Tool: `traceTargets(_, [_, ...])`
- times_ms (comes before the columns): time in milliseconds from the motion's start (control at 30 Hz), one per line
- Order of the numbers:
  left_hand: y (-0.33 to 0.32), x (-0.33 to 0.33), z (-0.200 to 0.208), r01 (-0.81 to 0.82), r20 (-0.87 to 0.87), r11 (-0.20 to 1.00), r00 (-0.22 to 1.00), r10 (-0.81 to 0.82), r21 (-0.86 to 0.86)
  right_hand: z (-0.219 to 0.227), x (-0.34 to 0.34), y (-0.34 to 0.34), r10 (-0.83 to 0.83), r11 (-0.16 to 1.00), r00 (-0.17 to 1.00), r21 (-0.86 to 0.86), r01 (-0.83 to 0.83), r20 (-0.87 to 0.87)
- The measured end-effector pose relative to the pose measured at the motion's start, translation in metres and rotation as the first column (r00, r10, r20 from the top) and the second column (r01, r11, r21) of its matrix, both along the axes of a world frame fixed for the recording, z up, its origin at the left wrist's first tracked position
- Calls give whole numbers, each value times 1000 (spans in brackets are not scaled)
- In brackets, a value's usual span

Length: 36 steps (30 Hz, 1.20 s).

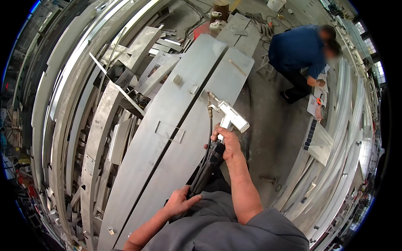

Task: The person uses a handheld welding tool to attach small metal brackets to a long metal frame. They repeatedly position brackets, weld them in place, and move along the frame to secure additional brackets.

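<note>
My right hand (229, 144) is closed round the grip of a white handheld laser welding gun (235, 117). The gun's narrow nozzle angles up and left over a long grey metal panel (228, 77), with a thin wire-feed hose (210, 121) attached beside it. Whether the tip touches the panel, I cannot tell. From the grip a thick black-wrapped cable bundle (204, 178) runs down toward my body. Against its lower part, my left hand (180, 203) is closed, partly hiding it. A second long panel (167, 113) lies alongside, and small metal brackets (177, 79) sit on its surface.
Long metal profiles (69, 79) and offcuts are piled at the left. Across the concrete floor (268, 142), a co-worker in blue (295, 50) bends over a bench of long metal strips (335, 125). White-capped containers (214, 27) stand beyond the panels.
</note>
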<state>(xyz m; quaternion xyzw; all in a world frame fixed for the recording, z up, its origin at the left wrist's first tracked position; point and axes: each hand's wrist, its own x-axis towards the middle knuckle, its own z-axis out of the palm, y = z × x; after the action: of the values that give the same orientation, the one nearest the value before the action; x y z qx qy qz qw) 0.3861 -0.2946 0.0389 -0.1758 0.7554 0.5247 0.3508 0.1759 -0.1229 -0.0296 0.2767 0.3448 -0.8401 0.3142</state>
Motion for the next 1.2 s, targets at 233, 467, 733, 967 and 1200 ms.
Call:
traceTargets(233, [2,1,1,-36,6,999,999,36,14,-3,0,2,31,1000,999,-7,-31,-22])
traceTargets(467, [3,8,4,-66,64,998,996,65,18,-3,4,2,45,999,999,-5,-45,-29])
traceTargets(733, [7,12,14,-62,49,998,997,63,-17,-3,9,3,81,997,996,2,-81,-27])
traceTargets(967, [11,21,16,-111,9,994,994,111,16,8,15,-1,65,997,998,50,-64,-9])
traceTargets(1200, [13,32,12,-128,43,992,991,127,14,3,22,1,88,996,996,19,-88,-24])
